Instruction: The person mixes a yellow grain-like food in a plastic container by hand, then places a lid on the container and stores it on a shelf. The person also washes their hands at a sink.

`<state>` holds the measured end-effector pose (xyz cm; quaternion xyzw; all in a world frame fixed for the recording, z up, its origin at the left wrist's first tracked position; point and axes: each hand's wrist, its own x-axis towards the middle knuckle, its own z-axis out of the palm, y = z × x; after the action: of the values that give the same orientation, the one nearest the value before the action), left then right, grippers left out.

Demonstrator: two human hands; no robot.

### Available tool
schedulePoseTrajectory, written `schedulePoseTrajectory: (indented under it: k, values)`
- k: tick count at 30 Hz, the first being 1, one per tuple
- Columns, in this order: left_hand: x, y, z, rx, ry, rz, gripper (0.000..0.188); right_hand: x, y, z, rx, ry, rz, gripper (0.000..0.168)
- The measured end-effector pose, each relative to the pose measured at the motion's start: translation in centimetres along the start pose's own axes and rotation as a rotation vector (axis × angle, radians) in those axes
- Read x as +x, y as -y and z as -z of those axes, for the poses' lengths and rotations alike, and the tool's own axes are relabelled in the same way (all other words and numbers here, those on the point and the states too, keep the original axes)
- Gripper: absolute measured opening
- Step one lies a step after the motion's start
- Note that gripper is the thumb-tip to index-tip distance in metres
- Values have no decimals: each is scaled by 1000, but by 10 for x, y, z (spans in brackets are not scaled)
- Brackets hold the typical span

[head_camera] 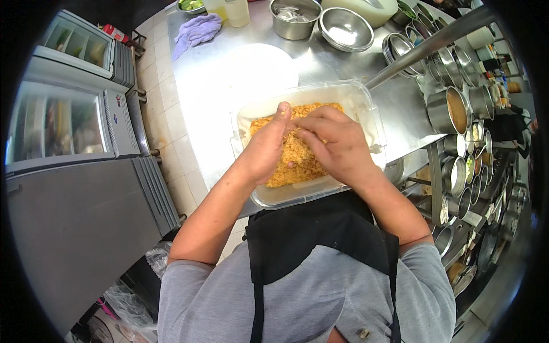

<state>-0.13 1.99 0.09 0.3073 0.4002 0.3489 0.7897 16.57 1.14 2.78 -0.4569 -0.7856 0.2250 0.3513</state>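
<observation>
A clear plastic tub [364, 100] stands at the front edge of the steel table, close against my apron. Inside it lies a thick layer of orange shredded food [285, 178], perhaps shredded meat. Over the tub, my left hand [266, 148] is cupped with its thumb raised, and a clump of shreds [297, 143] rests against its palm and fingers. My right hand [341, 141] pinches at the same clump with thumb and fingertips. The fingers hide part of the clump.
Beyond the tub is a glaring white round board or plate [270, 64]. A purple cloth [198, 32], a steel pot [296, 25] and stacked steel bowls [346, 28] sit farther back. A metal post [429, 47] rises at right, near a large pot [441, 112]. Refrigerators [81, 193] line the left.
</observation>
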Motion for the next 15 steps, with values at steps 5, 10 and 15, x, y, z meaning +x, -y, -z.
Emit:
schedulePoseTrajectory:
  k: [5,10,15]
  values:
    - [2,-1,7,156,-42,15,40,-10,-9,15,45,8,-126,22]
    - [-5,-12,0,319,-71,15,20,-20,-14,8,67,-26,-107,20]
    - [-5,-13,-1,384,-69,29,19,-17,-4,5,78,-31,-135,17]
